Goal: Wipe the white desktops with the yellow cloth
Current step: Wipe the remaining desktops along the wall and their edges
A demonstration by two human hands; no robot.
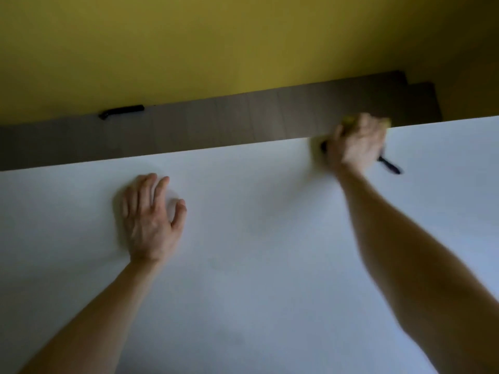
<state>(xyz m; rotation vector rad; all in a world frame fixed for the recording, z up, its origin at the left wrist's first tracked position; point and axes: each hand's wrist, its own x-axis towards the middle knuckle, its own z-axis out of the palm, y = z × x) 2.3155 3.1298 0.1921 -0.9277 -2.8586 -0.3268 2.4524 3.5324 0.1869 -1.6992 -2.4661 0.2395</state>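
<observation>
yellow cloth [347,120] bunched, gripped by right hand [356,147], smooth white desktop [243,265]

One white worktop [256,265], filling the lower view. Left grip [149,220]: flat on it, fingers straight. Right grip [356,147]: blurred, at the far edge, curled round yellow cloth [348,120]; black pen-like item [390,167] beneath. Beyond: brown floor [216,122], yellow wall [216,49].

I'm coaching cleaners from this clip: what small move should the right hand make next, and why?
Probably draw the yellow cloth back toward the body: the right hand grips it at the far edge of the white desktop, so nothing lies beyond.
</observation>
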